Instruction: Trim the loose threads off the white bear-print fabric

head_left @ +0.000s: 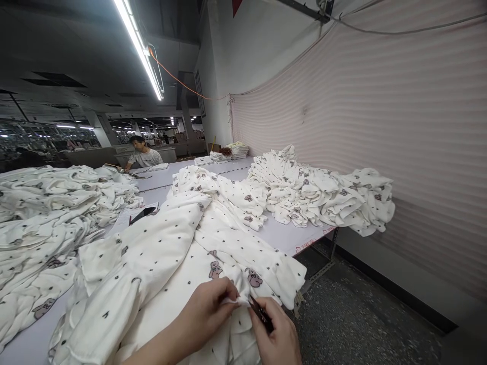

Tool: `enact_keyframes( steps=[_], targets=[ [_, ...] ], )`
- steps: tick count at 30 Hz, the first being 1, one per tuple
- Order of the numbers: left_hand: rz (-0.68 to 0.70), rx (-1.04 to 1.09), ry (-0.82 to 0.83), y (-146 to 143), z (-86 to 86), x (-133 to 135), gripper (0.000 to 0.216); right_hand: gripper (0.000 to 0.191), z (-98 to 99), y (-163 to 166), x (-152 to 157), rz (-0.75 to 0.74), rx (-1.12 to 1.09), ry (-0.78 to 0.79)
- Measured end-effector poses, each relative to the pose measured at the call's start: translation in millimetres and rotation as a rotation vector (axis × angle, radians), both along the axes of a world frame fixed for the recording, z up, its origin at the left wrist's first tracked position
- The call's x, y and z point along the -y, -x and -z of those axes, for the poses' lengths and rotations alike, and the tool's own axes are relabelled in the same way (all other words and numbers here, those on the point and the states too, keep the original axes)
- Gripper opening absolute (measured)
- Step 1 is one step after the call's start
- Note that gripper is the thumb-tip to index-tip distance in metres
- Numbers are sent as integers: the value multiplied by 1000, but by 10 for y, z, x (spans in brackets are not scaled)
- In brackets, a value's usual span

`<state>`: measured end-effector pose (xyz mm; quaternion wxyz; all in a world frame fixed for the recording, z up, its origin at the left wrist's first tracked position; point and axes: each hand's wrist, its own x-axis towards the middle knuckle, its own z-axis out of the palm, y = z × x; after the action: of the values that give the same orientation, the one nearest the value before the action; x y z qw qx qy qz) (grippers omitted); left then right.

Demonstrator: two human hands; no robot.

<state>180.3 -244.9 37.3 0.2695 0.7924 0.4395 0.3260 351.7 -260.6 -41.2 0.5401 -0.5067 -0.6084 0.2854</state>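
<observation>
White fleecy garments (224, 243) with small dark marks and grey-brown animal figures lie spread over the near part of the table. My left hand (207, 312) pinches a fold of this cloth between thumb and fingers, near the front edge. Close beside it, my right hand (276, 332) is closed around small dark thread snips (262, 315). The tips of the snips are at the pinched fold; whether the blades are touching the cloth I cannot tell.
White garments are heaped at the left (61, 197) and the back right (315, 187). A dark phone (143, 215) lies on papers. Folded stacks (238, 150) stand at the table's far end. A co-worker (143, 153) is across the table. A pink striped curtain (361, 101) hangs on the right.
</observation>
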Motion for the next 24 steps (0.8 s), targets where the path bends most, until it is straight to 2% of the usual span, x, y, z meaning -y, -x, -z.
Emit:
enact_keyframes(
  steps=[2, 3, 6, 9, 11, 14, 19, 24],
  targets=[
    [-81, 170, 323, -20, -4, -8, 12, 14, 10, 63, -34, 65, -46, 2],
    [-95, 260, 433, -26, -4, -13, 16, 13, 7, 87, -51, 66, -77, 3],
    [-86, 469, 576, -26, 9, -31, 26, 13, -16, 140, -87, -50, -154, -92],
    [-65, 524, 603, -5, 34, -52, 27, 14, -37, 169, -99, -140, -160, -171],
    [-63, 509, 606, 8, 44, -63, 28, 11, -47, 175, -105, -159, -139, -135],
    [-77, 445, 625, 14, 34, -74, 29, 19, -68, 174, -116, -167, -93, -84],
    [-74, 311, 685, -36, -32, -82, 29, 27, -124, 196, -156, -98, -118, 25],
    [-178, 391, 650, -85, -85, -65, 25, 27, -112, 139, -184, -129, -231, 121]
  ],
)
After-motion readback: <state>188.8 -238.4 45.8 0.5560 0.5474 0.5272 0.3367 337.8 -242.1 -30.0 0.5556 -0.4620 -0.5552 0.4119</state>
